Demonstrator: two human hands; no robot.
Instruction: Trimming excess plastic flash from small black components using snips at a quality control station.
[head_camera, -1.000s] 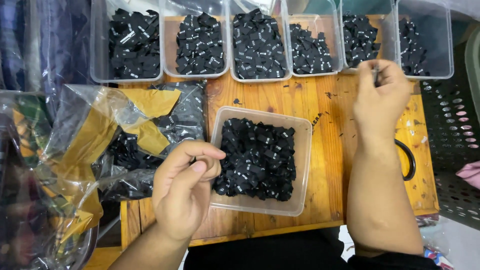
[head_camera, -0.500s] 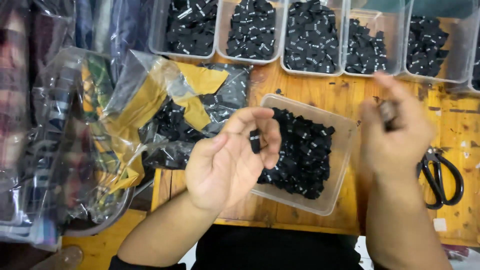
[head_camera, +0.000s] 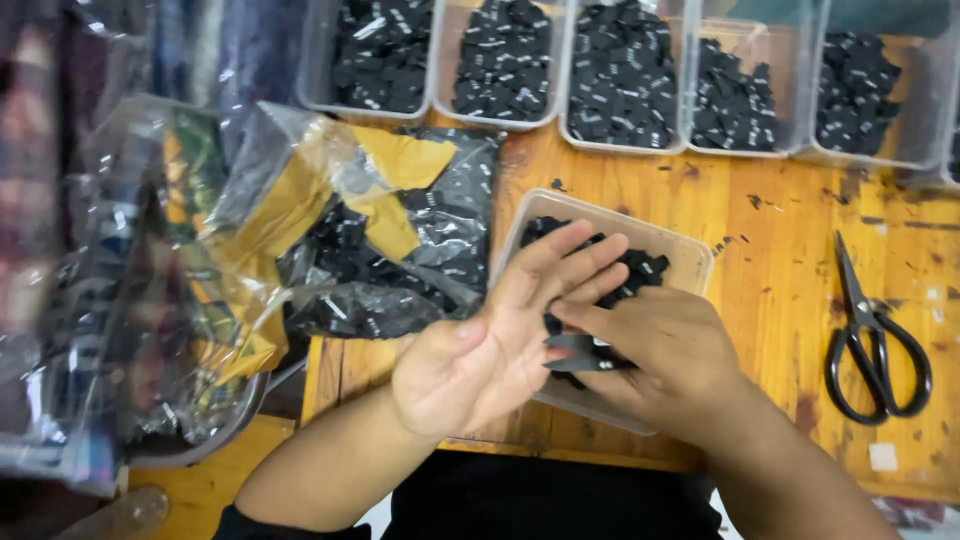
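Seen from above, two bare hands meet over a clear plastic tray (head_camera: 690, 262) of small black fabric labels (head_camera: 640, 268) on a wooden worktop (head_camera: 780, 290). The left hand (head_camera: 490, 345) lies palm up, its fingers (head_camera: 560, 262) spread flat and gripping nothing. The right hand (head_camera: 655, 345) reaches across, its fingers pinched closed on a small black label (head_camera: 578, 355) at the edge of the left palm, just above the tray. Along the far edge of the worktop stands a row of clear bins (head_camera: 620, 80) filled with more black labels. To the left lie crumpled plastic bags (head_camera: 330, 240) with yellow and black pieces inside. Black scissors (head_camera: 872, 340) rest to the right, well apart from the hands.
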